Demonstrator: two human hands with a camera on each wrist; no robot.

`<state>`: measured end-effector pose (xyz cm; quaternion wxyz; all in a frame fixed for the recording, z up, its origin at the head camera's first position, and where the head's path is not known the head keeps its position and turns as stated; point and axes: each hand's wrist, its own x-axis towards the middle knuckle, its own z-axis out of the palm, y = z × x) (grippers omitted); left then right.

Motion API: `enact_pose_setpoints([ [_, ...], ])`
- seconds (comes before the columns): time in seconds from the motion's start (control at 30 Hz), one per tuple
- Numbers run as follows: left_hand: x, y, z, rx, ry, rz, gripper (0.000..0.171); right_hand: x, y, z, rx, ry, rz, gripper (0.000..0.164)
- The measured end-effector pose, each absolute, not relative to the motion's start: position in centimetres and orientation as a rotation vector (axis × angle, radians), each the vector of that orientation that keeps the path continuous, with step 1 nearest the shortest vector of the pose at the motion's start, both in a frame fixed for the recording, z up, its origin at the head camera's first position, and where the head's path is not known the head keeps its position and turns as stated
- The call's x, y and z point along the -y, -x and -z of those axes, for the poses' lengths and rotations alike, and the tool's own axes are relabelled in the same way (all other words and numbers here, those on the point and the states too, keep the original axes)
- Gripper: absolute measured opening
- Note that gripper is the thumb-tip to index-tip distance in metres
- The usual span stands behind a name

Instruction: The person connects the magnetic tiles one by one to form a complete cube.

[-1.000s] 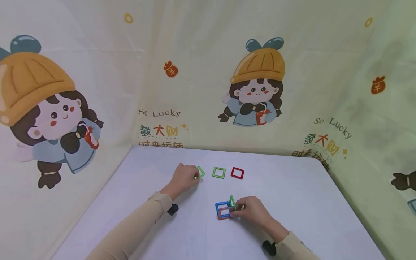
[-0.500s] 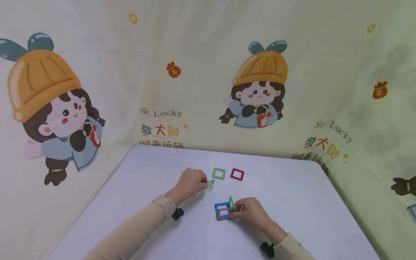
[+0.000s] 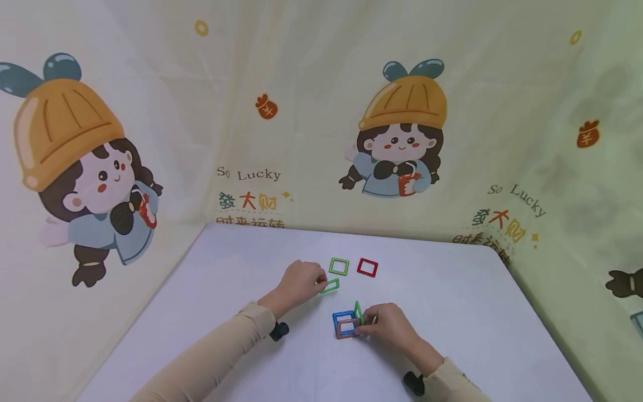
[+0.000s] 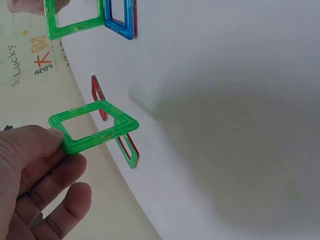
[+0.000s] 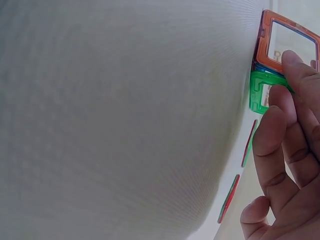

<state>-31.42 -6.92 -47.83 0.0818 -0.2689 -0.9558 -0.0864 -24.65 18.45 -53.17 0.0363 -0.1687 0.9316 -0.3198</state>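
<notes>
Between thumb and fingers, my left hand (image 3: 301, 282) pinches a green square magnetic tile (image 4: 102, 137) by one corner, raised above the table. It is an open frame, tilted. To its right and nearer me stands a small build: a blue tile (image 3: 335, 322), an orange tile (image 3: 346, 337) upright at the front, and a green tile (image 3: 358, 308) upright on the right side. My right hand (image 3: 394, 329) holds this build at its right corner. In the right wrist view, its thumb lies on the orange tile (image 5: 265, 42) and its fingers on the green tile (image 5: 255, 95).
Beyond the build, a loose green tile (image 3: 338, 274) and a red tile (image 3: 366, 274) lie flat, side by side, on the white table (image 3: 251, 251). A printed cloth (image 3: 311, 139) hangs behind and along both sides of the table.
My left hand has lifted the leftmost green tile from the back row and carried it right and toward me, nearer the build. The right hand stays at the build's corner.
</notes>
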Motion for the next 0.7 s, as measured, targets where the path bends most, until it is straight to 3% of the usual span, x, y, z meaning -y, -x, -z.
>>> enact_pose_setpoints([
  [0.7,4.9,30.2,48.0,2.859,0.899,0.219,0.010,-18.5,24.8,53.1,-2.859,0.510,1.018,0.025],
])
